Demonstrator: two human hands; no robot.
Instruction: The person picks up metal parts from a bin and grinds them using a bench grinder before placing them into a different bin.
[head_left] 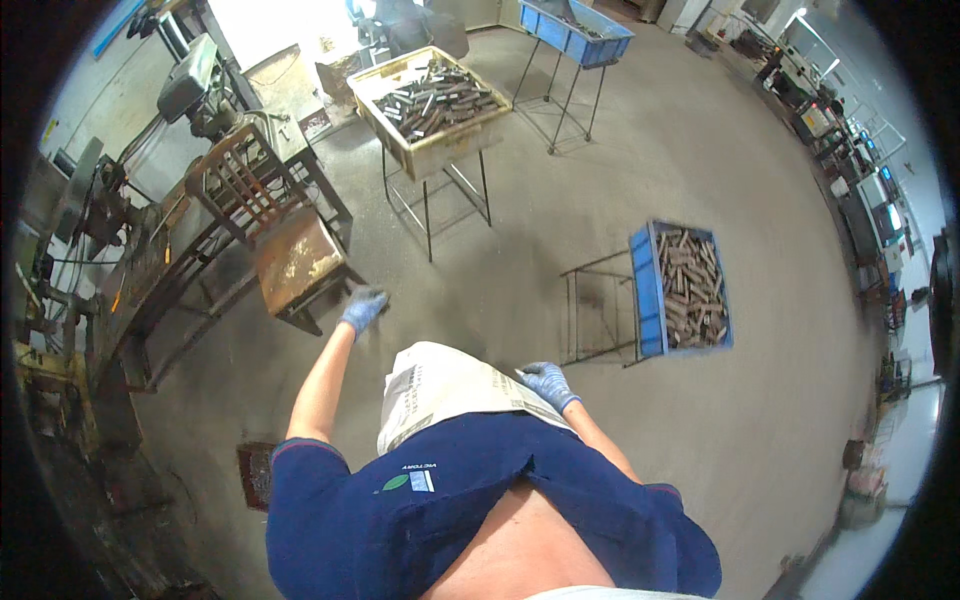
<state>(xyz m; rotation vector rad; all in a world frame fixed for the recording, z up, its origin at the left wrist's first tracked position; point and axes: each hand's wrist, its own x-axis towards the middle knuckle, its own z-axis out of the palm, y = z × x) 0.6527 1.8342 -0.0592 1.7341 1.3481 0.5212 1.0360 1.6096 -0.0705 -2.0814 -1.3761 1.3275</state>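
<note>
Rusted seat of the wooden chair just ahead of my left hand

Brown wooden chair (290, 250) stands to my front left, its seat's near corner almost at the fingertips of my gloved left hand (362, 308), which reaches out with fingers loosely curled and nothing in them. My right hand (547, 382), also gloved, stays close to my body, pinching the right edge of the newspaper sheet (445, 388) spread across my front. Further right, well apart, a blue bin (645, 290) of metal bars sits on its wire stand.
</note>
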